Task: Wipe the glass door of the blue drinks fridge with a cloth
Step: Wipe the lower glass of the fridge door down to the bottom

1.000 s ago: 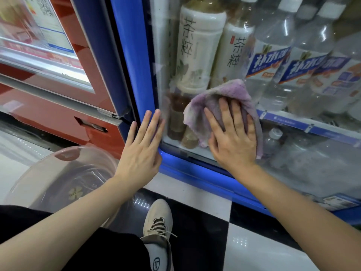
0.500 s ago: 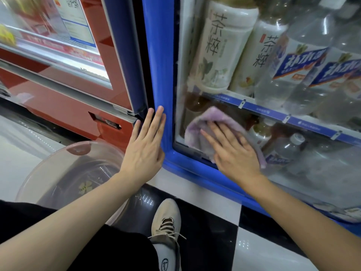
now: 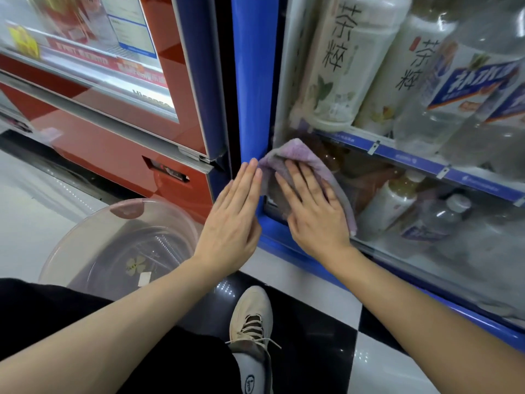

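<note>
The blue drinks fridge fills the right side, its blue door frame (image 3: pixel 252 81) running down beside the glass door (image 3: pixel 426 251). A lilac cloth (image 3: pixel 295 153) lies flat on the glass at the door's bottom left corner. My right hand (image 3: pixel 312 214) presses on the cloth with its fingers spread. My left hand (image 3: pixel 233 220) rests flat and open on the blue frame, fingertips touching the cloth's left edge. Behind the glass stand several tea and water bottles (image 3: pixel 343 64) on two shelves.
A red fridge (image 3: pixel 113 132) stands directly left of the blue one. A clear plastic basin (image 3: pixel 119 245) sits on the floor below my left arm. My shoe (image 3: pixel 250 328) is on the black-and-white tiled floor (image 3: pixel 380 371) close to the fridge's base.
My right hand slid the cloth down and left across the glass into the door's bottom left corner. My left hand stayed flat on the frame; the view shifted right.
</note>
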Demonstrator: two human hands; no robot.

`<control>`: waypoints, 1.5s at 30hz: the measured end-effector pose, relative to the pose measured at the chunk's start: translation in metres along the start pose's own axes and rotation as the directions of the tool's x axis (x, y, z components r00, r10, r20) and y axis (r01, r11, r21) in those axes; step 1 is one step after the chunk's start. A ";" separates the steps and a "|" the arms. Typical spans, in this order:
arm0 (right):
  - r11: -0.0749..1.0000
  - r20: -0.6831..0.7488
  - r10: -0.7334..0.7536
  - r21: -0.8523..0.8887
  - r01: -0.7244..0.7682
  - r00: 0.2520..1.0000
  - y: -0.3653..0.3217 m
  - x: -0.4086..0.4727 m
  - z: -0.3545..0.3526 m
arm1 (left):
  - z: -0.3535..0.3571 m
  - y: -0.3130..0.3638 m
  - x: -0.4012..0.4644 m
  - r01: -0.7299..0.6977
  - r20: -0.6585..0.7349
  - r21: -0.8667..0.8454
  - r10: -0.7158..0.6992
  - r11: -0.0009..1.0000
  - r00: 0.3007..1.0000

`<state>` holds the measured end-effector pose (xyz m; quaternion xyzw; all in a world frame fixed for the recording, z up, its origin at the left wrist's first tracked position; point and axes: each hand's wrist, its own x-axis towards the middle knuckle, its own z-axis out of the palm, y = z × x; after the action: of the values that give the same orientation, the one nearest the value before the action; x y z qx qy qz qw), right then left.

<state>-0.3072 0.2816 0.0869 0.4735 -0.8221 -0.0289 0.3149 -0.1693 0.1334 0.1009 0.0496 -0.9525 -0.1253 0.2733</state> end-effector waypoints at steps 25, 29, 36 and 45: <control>0.991 0.005 -0.022 0.130 0.021 1.000 0.079 -0.122 -0.041 | 0.132 -0.019 0.052 -0.245 -0.257 0.208 0.295 0.947 0.920; 0.995 0.060 0.028 0.096 -0.034 0.998 0.082 -0.148 -0.047 | 0.145 -0.071 0.029 -0.505 0.031 0.424 0.546 0.752 0.837; 0.973 0.141 0.221 0.033 -0.228 0.965 0.099 -0.186 -0.081 | 0.139 -0.025 0.038 -0.458 -0.014 0.251 0.476 0.853 0.879; 0.916 0.189 0.398 -0.028 -0.400 0.898 0.109 -0.213 -0.087 | 0.152 0.012 0.064 -0.685 -0.093 0.362 0.755 0.633 0.649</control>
<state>-0.2672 0.5326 0.0903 0.2919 -0.9281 -0.0040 0.2312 -0.3041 0.1668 0.0123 -0.2831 -0.8593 0.1451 0.4006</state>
